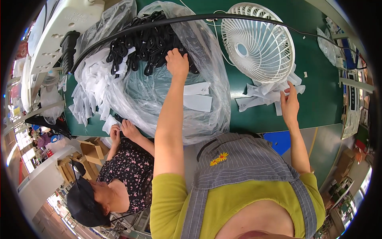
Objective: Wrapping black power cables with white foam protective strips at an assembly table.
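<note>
Your right hand (289, 104) rests near the bench's (262, 115) near edge, fingers loosely apart on the white slips (258, 95) below the fan (258, 42). Your left hand (177, 62) reaches farther into the open bag (207, 119), fingers curled together on the black cords (149, 44). Judging by the full heap, most cords remain unhandled.

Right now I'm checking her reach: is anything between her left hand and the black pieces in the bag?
Nothing visible. The left hand is already inside the open clear bag, fingers on the black pieces. The right hand rests on white labels by the fan.
</note>
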Motion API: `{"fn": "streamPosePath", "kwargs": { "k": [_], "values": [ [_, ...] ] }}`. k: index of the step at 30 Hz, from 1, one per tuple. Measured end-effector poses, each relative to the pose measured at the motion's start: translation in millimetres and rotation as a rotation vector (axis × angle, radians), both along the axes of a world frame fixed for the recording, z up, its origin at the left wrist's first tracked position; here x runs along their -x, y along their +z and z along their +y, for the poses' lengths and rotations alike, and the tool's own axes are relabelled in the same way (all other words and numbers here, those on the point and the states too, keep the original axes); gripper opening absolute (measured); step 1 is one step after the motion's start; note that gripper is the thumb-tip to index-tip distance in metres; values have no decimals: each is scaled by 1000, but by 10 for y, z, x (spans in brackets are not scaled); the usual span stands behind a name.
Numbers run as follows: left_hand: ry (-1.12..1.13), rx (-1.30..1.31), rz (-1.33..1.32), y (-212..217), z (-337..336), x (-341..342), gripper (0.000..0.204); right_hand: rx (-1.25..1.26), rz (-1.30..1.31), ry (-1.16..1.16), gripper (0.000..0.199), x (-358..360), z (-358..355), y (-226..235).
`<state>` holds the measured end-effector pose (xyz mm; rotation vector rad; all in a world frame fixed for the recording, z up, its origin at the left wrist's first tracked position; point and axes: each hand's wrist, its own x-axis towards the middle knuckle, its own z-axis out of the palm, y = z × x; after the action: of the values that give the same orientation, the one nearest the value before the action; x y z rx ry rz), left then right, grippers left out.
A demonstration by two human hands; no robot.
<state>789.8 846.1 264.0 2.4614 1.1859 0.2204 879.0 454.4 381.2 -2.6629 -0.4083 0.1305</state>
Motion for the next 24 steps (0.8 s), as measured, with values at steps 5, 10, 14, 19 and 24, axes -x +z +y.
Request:
{"fn": "streamPosePath", "kwargs": {
  "k": [5, 10, 14, 19, 24],
  "values": [
    [137, 99, 89, -70, 66, 11, 31, -307, 198, 418, 29, 416, 593, 118],
    [309, 1200, -471, 395, -679, 780, 30, -496, 652, 420, 31, 751, 1207, -259],
    [153, 1345, -576, 594, -1223, 1037, 32, -643, 1157, 348, 41, 721, 1436, -442],
    [236, 723, -279, 347, -917, 1197, 37, -396, 998, 312, 40, 643, 1165, -450],
    [123, 398, -104, -263, -801, 1299, 26, -358, 940, 371, 37, 766, 1146, -312]
  ]
}}
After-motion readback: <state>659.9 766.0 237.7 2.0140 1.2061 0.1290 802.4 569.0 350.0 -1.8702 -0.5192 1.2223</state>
